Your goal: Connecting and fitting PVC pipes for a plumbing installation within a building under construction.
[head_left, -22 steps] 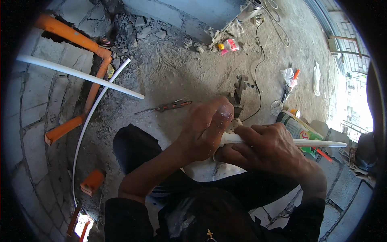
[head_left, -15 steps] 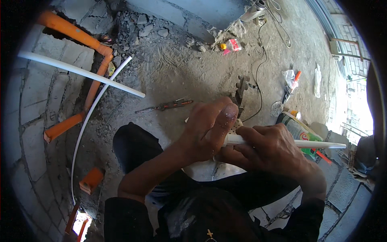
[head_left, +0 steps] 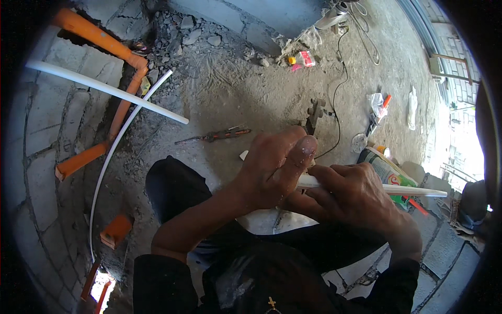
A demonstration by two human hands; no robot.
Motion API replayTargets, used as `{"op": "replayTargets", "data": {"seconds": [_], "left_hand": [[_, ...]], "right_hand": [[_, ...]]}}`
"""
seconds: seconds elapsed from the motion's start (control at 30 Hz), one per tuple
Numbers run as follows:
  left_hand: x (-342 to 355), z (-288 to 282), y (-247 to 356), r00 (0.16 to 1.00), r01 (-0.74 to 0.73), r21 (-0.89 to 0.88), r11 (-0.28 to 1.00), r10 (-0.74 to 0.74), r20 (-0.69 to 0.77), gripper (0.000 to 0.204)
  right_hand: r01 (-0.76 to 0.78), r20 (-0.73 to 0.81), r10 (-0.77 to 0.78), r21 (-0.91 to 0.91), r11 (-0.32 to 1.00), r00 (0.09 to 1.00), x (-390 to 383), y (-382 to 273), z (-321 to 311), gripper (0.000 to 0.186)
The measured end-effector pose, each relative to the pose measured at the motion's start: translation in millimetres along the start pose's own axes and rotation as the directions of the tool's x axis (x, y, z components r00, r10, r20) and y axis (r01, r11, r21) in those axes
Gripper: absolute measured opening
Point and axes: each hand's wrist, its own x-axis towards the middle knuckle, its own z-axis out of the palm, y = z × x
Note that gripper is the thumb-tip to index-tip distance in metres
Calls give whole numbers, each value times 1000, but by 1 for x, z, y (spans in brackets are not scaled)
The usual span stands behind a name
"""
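A thin white plastic pipe (head_left: 413, 190) lies crosswise in front of me, its free end reaching out to the right. My right hand (head_left: 355, 193) is wrapped round it. Close beside, my left hand (head_left: 277, 170) is closed at the pipe's other end, thumb on top; its fingers hide that end and anything fitted there. Pale wet specks dot the left thumb. Just beyond my hands stands a dark metal tool (head_left: 315, 112) with round heads, its lower part hidden by my left hand.
On the left, a white pipe (head_left: 110, 89) crosses a bent white pipe (head_left: 104, 162) near orange drain pipes (head_left: 97, 36). An orange-and-black hand tool (head_left: 217, 136) lies on the dusty floor. A bottle (head_left: 303, 59), a black cable (head_left: 342, 78) and a printed sack (head_left: 389, 170) lie farther right.
My left hand has shifted slightly right, closer to my right hand, so less pipe shows between them. A pale perforated piece glimpsed between the hands is now mostly covered.
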Motion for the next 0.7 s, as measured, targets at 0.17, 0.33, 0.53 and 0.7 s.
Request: {"op": "replayTargets", "data": {"seconds": [0.17, 0.33, 0.53, 0.7], "left_hand": [[-1, 0, -1, 1000, -28, 25, 999, 29, -8, 56], [2, -1, -4, 999, -35, 6, 999, 35, -7, 59], [38, -39, -65, 974, -48, -490, 870, -67, -214, 63], [51, -80, -96, 927, -194, -123, 973, 141, -348, 80]], "right_hand": [[11, -15, -11, -4, 1000, 1000, -1, -1, 1, 30], [27, -44, -27, -10, 1000, 999, -1, 0, -1, 28], [40, -222, -80, -180, 983, 972, 31, 34, 12, 26], [53, -402, -221, -389, 920, 889, 46, 72, 22, 29]]}}
